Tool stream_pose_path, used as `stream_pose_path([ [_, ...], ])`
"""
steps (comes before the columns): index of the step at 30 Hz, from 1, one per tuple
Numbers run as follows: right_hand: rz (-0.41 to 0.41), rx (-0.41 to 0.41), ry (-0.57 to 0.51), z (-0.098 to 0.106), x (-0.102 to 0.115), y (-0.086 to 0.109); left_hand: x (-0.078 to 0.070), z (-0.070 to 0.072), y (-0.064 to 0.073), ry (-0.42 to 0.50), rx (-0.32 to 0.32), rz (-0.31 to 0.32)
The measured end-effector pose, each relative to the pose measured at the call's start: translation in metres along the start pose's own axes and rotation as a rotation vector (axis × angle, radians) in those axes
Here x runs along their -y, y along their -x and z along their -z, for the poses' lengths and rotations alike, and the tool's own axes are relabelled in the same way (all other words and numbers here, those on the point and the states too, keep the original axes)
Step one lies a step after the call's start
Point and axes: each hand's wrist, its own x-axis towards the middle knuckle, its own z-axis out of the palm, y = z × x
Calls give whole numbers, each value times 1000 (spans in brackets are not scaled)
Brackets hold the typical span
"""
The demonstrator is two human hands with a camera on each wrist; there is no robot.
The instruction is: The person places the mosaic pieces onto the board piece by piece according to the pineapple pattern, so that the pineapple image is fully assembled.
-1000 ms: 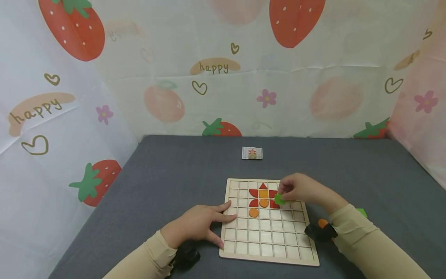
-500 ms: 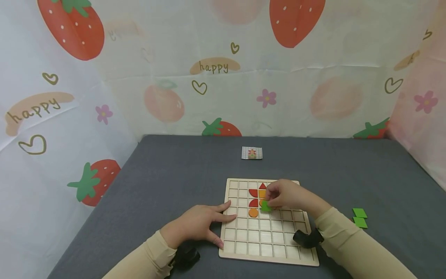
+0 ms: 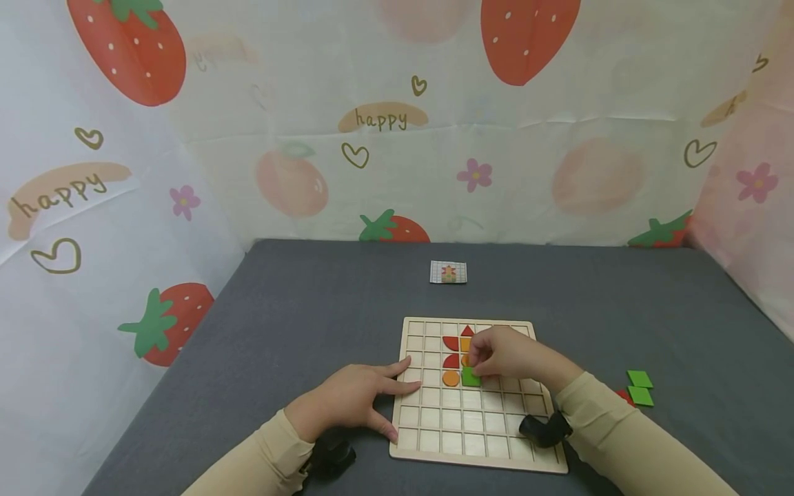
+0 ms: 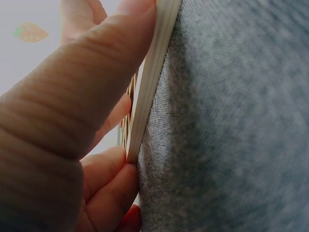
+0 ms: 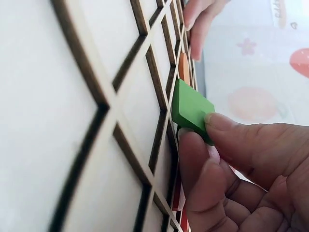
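Observation:
A green square tile [image 3: 470,377] is pinched between the thumb and fingers of my right hand [image 3: 511,353], over a cell of the wooden grid board [image 3: 434,428]. In the right wrist view the green tile [image 5: 193,104] is tilted against the grid ridges, beside an orange disc [image 5: 183,67]. My left hand [image 3: 344,398] lies at the board's left side with fingers spread, touching its edge; the left wrist view shows the thumb [image 4: 116,48] against that edge. Red pieces [image 3: 451,343], a red triangle [image 3: 468,331] and orange pieces sit in cells, partly hidden by my right hand.
Two loose green square tiles [image 3: 640,396] lie right of the board with a red piece [image 3: 624,396] partly behind the right sleeve. A small printed pattern card [image 3: 449,272] lies behind the board on the grey tabletop [image 3: 322,303]. Strawberry-printed cloth hangs behind.
My right hand has carried the green tile leftward and toward me, from the red pieces to the cell right of the lower orange disc. The left hand stays in place.

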Motion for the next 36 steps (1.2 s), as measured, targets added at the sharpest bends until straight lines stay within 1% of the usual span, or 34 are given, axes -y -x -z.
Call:
stream_pose_path([
  [3, 10, -5, 15, -1, 0, 0, 0, 0, 0, 2, 3, 1],
  [8, -4, -14, 36, -2, 2, 0, 0, 1, 1, 4, -2, -2],
  [14, 8, -41, 68, -4, 3, 1, -1, 1, 1, 12, -6, -4],
  [21, -28, -39, 98, -2, 3, 1, -2, 2, 1, 23, 6, 6],
  [29, 8, -38, 88, -4, 1, 0, -2, 2, 1, 15, 3, 4],
  [36, -5, -30, 109, -3, 3, 0, -3, 2, 1, 7, 13, 14],
])
